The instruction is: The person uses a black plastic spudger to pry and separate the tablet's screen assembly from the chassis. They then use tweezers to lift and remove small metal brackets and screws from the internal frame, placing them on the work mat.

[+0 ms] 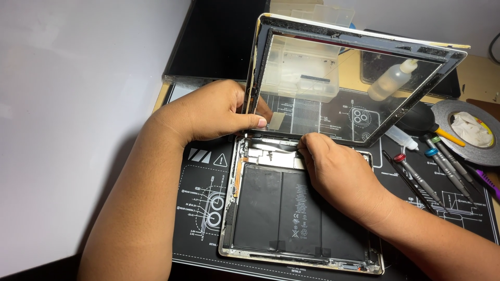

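An opened tablet body (291,208) lies on a black work mat (200,208), its black battery cells and silver circuit board exposed. My left hand (213,112) grips the left edge of the tablet's glass front panel (354,78), which stands raised and tilted over the far end of the body. My right hand (333,166) rests on the silver board area at the top of the tablet, fingertips pinched at a small part near the panel's lower edge; what they pinch is hidden.
Several screwdrivers (422,177) with coloured collars lie right of the tablet. A roll of tape (469,132), a black air blower (419,117), a clear squeeze bottle (390,80) and clear plastic boxes (302,73) sit behind. A grey wall is left.
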